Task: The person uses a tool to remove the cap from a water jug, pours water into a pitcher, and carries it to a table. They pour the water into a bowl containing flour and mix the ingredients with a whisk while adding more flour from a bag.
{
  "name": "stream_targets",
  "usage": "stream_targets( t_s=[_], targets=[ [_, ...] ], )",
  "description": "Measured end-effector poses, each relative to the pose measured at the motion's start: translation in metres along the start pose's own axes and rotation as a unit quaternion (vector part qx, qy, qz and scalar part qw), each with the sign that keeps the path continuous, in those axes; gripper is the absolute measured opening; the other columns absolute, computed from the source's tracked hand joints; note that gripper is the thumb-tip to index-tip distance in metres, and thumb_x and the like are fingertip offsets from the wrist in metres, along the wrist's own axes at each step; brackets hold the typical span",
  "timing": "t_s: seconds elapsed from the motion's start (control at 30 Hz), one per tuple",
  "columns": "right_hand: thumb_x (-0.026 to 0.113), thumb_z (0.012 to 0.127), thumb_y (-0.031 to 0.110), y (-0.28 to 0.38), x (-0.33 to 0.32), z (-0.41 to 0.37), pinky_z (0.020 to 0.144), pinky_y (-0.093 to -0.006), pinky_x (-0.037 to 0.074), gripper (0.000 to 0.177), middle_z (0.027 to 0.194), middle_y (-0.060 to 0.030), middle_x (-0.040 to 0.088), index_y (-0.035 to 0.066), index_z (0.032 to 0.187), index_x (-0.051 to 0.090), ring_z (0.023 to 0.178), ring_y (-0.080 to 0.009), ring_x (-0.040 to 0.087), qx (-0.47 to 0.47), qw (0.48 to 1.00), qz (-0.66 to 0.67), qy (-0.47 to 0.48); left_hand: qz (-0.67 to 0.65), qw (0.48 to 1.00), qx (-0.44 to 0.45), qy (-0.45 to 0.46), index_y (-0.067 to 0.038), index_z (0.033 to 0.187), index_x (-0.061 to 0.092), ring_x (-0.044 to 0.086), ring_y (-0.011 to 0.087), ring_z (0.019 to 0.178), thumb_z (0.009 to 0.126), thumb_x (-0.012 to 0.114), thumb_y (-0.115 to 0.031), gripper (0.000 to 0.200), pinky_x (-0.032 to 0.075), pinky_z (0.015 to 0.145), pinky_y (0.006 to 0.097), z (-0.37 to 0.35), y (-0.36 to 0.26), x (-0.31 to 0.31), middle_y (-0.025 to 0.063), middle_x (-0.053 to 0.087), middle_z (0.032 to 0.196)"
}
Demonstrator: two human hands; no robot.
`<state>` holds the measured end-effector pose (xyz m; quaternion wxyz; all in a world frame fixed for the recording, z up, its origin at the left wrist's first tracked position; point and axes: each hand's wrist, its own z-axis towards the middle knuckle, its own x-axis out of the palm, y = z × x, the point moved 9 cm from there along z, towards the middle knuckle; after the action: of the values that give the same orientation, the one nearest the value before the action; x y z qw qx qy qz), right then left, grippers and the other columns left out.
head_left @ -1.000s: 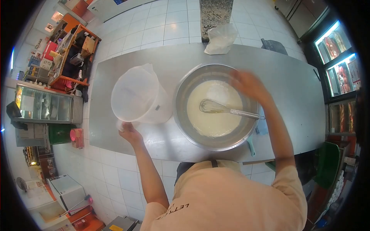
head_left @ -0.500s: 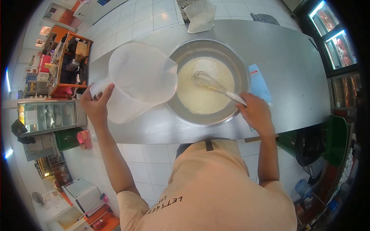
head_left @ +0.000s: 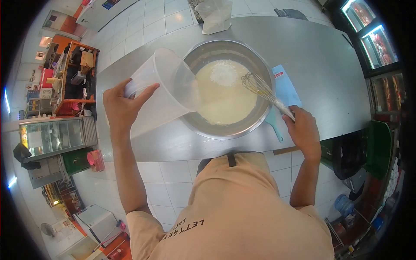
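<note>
My left hand (head_left: 123,102) grips the handle of a translucent plastic measuring jug (head_left: 162,89), which is tilted so its mouth leans over the left rim of a large steel mixing bowl (head_left: 261,118). Pale yellow batter (head_left: 225,102) fills the bottom of the bowl, with a heap of white powder (head_left: 224,74) on its surface. In my right hand (head_left: 301,130) is the handle of a wire whisk (head_left: 265,92); its wires hang over the right side of the bowl. A turquoise handled tool (head_left: 274,125) lies beside the bowl, partly hidden under its rim.
The bowl stands on a steel table (head_left: 320,86). A blue packet (head_left: 286,86) lies right of it, and a whitish plastic bag (head_left: 215,16) sits at the far edge. Lit display fridges (head_left: 368,39) stand at the right; an orange shelf unit (head_left: 76,80) is at the left.
The jug has tipped further towards the bowl. My right hand has drawn the whisk to the right, away from the white powder, uncovering the heap.
</note>
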<state>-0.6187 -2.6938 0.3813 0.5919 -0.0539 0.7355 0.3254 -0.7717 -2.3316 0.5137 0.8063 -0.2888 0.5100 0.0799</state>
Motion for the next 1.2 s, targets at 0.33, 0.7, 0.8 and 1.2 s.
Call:
stream_targets(
  t_s=[0.33, 0.7, 0.8, 1.2],
  targets=[
    [0.056, 0.084, 0.020, -0.001, 0.018, 0.005, 0.073, -0.0456, 0.043, 0.024, 0.085, -0.0191, 0.060, 0.000, 0.097, 0.057, 0.081, -0.0362, 0.057, 0.009, 0.999, 0.022, 0.047, 0.062, 0.997, 0.032, 0.016, 0.014, 0.084, 0.065, 0.054, 0.0076, 0.045, 0.064, 0.081, -0.032, 0.052, 0.039, 0.042, 0.0181, 0.008, 0.000, 0.011, 0.0090, 0.060, 0.054],
    [0.056, 0.084, 0.022, -0.008, 0.037, 0.007, 0.076, -0.0449, 0.043, 0.028, 0.091, -0.0196, 0.060, 0.000, 0.103, 0.056, 0.086, -0.0360, 0.056, 0.012, 0.997, 0.012, 0.077, 0.042, 0.999, 0.035, -0.001, 0.012, 0.082, 0.064, 0.044, 0.0051, 0.042, 0.063, 0.082, -0.032, 0.051, 0.032, 0.039, 0.0179, 0.007, 0.007, 0.007, 0.0042, 0.052, 0.049],
    [0.056, 0.084, 0.022, -0.006, 0.035, 0.007, 0.076, -0.0453, 0.043, 0.028, 0.090, -0.0199, 0.060, 0.000, 0.102, 0.056, 0.085, -0.0365, 0.056, 0.008, 0.997, 0.011, 0.078, 0.009, 1.000, 0.009, 0.000, 0.011, 0.081, 0.065, 0.042, 0.0037, 0.043, 0.065, 0.081, -0.030, 0.047, 0.030, 0.040, 0.0169, 0.006, 0.008, 0.001, 0.0021, 0.052, 0.051],
    [0.057, 0.082, 0.018, -0.010, 0.034, 0.008, 0.076, -0.0456, 0.043, 0.027, 0.092, -0.0202, 0.059, 0.000, 0.102, 0.056, 0.087, -0.0372, 0.055, 0.012, 0.994, 0.043, 0.096, -0.375, 0.910, -0.125, -0.124, 0.001, 0.091, 0.063, 0.059, 0.0080, 0.070, 0.076, 0.071, -0.015, 0.023, 0.044, 0.063, 0.0187, 0.005, 0.146, -0.060, 0.0034, 0.063, 0.080]
  ],
)
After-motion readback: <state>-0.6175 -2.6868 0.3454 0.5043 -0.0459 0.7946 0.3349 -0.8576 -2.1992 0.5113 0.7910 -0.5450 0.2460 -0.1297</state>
